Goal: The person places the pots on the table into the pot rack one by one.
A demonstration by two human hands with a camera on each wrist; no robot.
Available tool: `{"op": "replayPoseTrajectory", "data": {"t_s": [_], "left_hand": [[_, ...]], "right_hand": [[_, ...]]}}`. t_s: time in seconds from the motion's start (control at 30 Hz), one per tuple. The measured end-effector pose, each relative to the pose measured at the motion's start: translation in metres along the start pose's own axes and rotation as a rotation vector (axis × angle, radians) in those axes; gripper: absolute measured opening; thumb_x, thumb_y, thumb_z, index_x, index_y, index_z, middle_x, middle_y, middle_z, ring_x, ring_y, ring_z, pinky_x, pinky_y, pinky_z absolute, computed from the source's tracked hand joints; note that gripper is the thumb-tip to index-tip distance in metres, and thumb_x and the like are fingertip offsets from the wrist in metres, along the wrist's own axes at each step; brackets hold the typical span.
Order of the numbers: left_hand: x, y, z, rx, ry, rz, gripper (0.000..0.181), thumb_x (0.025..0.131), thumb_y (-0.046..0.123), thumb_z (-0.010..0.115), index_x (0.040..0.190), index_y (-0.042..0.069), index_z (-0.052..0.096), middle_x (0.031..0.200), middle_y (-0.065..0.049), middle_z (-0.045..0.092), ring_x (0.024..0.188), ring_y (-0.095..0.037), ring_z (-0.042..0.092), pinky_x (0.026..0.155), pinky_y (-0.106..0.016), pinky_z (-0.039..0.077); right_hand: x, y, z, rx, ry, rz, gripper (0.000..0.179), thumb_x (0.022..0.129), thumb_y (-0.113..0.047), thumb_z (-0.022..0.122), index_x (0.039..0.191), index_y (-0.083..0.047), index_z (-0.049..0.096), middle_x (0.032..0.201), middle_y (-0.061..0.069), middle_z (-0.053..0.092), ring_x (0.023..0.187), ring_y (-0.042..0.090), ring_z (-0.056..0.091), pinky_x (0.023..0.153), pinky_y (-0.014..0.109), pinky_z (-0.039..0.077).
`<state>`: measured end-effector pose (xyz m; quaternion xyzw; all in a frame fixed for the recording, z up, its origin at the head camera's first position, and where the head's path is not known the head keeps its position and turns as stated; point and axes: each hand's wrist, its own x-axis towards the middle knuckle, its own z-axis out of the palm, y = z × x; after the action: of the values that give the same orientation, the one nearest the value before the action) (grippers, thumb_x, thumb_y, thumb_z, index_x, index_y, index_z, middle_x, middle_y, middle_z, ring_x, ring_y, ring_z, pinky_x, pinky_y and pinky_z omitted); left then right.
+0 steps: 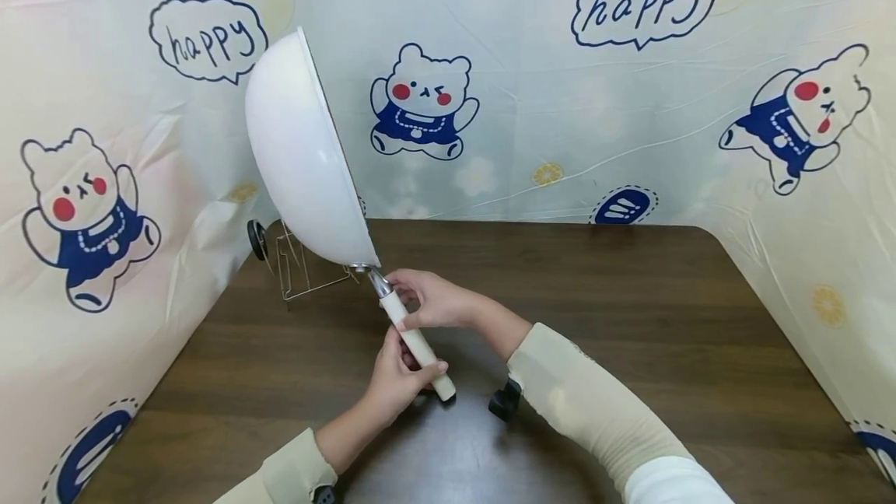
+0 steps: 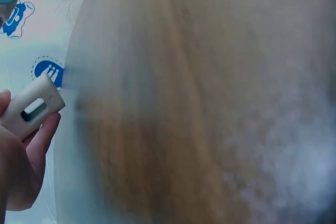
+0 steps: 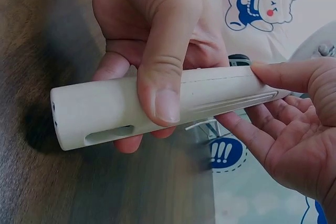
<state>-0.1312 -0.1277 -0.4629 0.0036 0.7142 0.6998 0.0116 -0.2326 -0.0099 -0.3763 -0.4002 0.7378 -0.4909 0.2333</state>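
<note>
A white wok [image 1: 301, 146] is held up on its side, its rounded outside facing left and its rim tilted. Its cream handle [image 1: 418, 348] slants down to the right from a silver metal collar [image 1: 380, 281]. My left hand [image 1: 395, 376] grips the handle's lower part, thumb laid across it. Higher up, close to the collar, my right hand [image 1: 437, 300] pinches the handle between thumb and fingers. A long hanging slot pierces the handle's end, clear in the right wrist view, where both thumbs press on the cream surface [image 3: 210, 103]. The wok's inside is hidden.
A wire rack [image 1: 308, 290] stands at the table's back left, partly behind the wok, with a round black piece [image 1: 257, 239] beside it. The brown wooden table [image 1: 595, 294] meets a printed curtain [image 1: 518, 99] behind and at both sides. A black wrist device [image 1: 505, 400] hangs under the right sleeve.
</note>
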Motion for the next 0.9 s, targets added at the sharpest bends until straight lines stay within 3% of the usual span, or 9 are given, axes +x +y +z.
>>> {"op": "replayPoseTrajectory", "data": {"t_s": [0.2,0.37,0.53,0.77,0.9], "left_hand": [[0.001,0.000,-0.006,0.065,0.070,0.061,0.070,0.074,-0.007,0.079,0.128,0.000,0.036,0.096,-0.016,0.057,0.076,-0.019,0.060,0.057,-0.032,0.058],[0.002,-0.002,-0.009,0.148,0.137,0.107,0.071,0.072,-0.003,0.083,0.126,0.001,0.037,0.096,-0.013,0.059,0.075,-0.015,0.057,0.056,-0.026,0.055],[0.002,-0.001,-0.012,0.128,0.149,0.088,0.067,0.072,-0.005,0.082,0.123,0.001,0.039,0.092,-0.014,0.060,0.070,-0.014,0.059,0.053,-0.029,0.057],[0.005,-0.001,-0.013,0.091,0.136,0.032,0.067,0.074,-0.006,0.080,0.126,-0.002,0.037,0.097,-0.020,0.060,0.075,-0.018,0.061,0.054,-0.034,0.058],[0.006,-0.002,-0.012,0.089,0.141,0.013,0.069,0.074,-0.006,0.079,0.128,-0.002,0.036,0.097,-0.020,0.059,0.074,-0.019,0.061,0.052,-0.034,0.058]], "right_hand": [[0.007,-0.004,0.003,0.036,-0.004,-0.013,0.063,0.081,0.016,0.066,0.138,0.005,0.043,0.126,0.022,0.059,0.114,0.025,0.057,0.102,0.044,0.044],[0.013,-0.004,0.005,0.036,-0.004,-0.024,0.064,0.081,0.016,0.065,0.140,0.005,0.042,0.126,0.018,0.060,0.117,0.028,0.055,0.104,0.047,0.042],[0.019,-0.003,0.006,0.030,-0.005,-0.015,0.065,0.081,0.017,0.064,0.141,0.006,0.040,0.127,0.017,0.060,0.116,0.024,0.056,0.102,0.037,0.044],[0.024,0.001,0.006,0.030,-0.001,0.024,0.064,0.081,0.017,0.065,0.139,0.004,0.043,0.124,0.017,0.061,0.108,0.023,0.059,0.099,0.047,0.047],[0.025,0.002,0.007,0.017,-0.009,0.022,0.063,0.081,0.017,0.064,0.139,0.006,0.042,0.125,0.017,0.060,0.108,0.024,0.059,0.098,0.043,0.047]]}}
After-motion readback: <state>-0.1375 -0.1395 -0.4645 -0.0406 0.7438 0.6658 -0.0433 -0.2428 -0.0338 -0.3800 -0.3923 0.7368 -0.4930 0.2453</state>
